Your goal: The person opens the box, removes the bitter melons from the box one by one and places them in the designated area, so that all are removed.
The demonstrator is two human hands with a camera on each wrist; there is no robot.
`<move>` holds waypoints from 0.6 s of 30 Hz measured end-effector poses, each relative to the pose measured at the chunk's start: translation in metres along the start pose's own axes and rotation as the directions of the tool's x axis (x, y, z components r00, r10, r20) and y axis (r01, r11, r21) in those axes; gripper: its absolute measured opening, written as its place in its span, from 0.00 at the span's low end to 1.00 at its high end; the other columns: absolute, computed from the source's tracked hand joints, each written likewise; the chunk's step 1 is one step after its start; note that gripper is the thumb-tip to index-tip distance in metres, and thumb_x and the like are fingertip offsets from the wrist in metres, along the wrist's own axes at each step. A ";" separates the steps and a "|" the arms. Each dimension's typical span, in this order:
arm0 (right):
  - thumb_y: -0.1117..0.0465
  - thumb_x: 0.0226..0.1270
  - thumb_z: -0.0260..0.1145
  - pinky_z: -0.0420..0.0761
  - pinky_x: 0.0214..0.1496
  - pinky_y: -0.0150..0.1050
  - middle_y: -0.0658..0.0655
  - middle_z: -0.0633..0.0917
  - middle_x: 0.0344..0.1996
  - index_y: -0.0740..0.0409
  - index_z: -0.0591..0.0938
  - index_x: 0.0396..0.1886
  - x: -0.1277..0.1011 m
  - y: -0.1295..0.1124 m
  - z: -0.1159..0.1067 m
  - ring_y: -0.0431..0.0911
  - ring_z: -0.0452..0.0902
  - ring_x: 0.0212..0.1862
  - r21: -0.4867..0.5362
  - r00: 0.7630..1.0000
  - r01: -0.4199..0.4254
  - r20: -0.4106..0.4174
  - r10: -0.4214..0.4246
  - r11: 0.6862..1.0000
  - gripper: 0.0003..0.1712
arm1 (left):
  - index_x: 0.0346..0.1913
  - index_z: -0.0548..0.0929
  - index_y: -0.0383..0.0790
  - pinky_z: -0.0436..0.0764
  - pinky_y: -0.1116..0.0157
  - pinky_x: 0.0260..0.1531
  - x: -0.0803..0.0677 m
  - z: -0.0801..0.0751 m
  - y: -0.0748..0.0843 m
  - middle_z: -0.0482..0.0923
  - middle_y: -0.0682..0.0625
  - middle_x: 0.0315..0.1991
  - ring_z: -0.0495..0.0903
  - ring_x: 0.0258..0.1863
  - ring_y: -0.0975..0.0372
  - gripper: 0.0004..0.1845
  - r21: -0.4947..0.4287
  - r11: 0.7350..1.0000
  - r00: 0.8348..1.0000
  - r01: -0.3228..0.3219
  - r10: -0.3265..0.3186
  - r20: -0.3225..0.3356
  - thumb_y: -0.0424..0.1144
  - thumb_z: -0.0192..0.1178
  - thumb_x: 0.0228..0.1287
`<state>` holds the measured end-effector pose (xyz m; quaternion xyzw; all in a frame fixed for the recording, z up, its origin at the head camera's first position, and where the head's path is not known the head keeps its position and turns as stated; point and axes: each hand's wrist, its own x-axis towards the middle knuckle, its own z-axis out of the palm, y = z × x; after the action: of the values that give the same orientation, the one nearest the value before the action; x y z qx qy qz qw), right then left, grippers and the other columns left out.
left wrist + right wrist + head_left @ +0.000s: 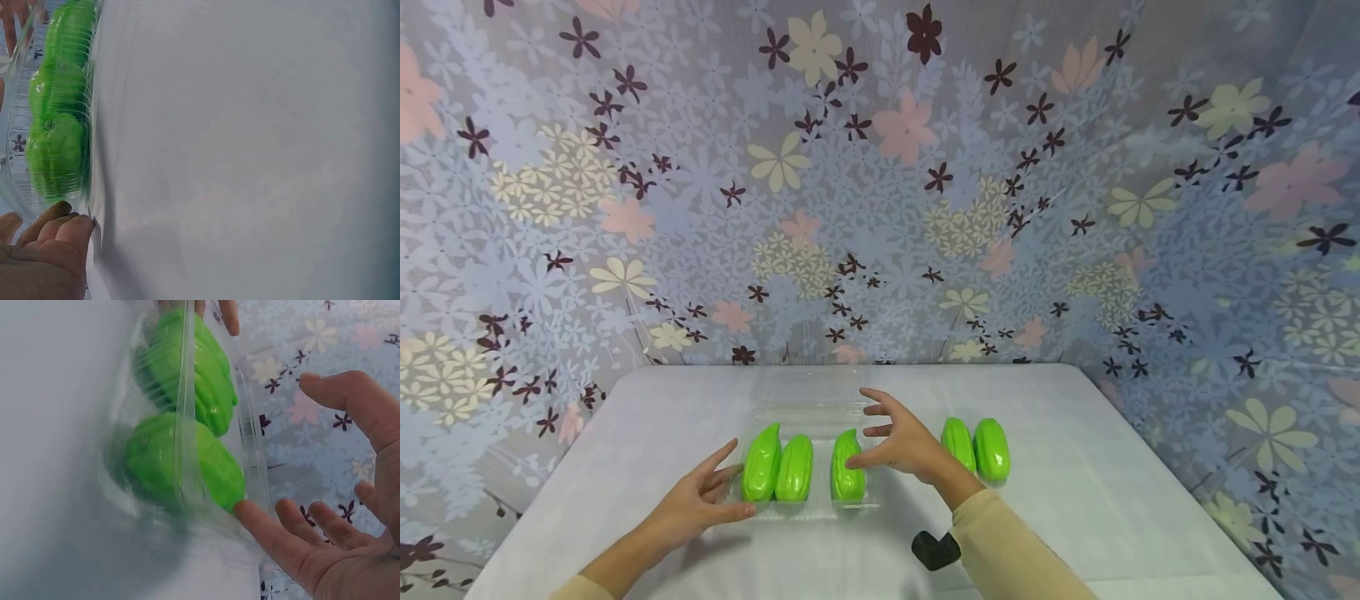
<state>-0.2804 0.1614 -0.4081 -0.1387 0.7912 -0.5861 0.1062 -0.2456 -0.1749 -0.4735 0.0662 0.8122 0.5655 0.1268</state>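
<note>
From the head camera, the clear thin-walled plastic clamshell tray [811,492] is sitting near the front edge of the white-covered desk [1112,500], carrying three glossy green ridged plastic gourds [796,468]. The left hand [700,500] is lying open, fingers straight, touching the tray's left side; the right hand [902,442] is hovering spread over its right end, gripping nothing. Two more loose green gourds [976,446] are waiting just right of it.

The left wrist view is showing fingertips [75,225] pressing the tray's corner wall [94,187].

The right wrist view is showing one fingertip [250,515] brushing the tray's rim [256,475]. That shell looks light, flimsy and slick, so holding it by both end rims seems safest.
</note>
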 end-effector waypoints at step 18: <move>0.60 0.39 0.88 0.76 0.60 0.62 0.67 0.59 0.74 0.47 0.64 0.78 0.002 -0.006 0.041 0.66 0.64 0.69 -0.338 0.994 -0.102 -0.073 0.082 0.935 0.64 | 0.82 0.49 0.45 0.66 0.45 0.67 0.000 0.000 -0.002 0.59 0.27 0.72 0.58 0.71 0.35 0.57 -0.042 0.999 1.000 -0.013 0.014 0.012 0.41 0.77 0.56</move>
<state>-0.2686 0.1220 -0.4147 -0.1007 0.8892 -0.4382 0.0851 -0.2454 -0.1760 -0.4747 0.0726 0.7988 0.5829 0.1294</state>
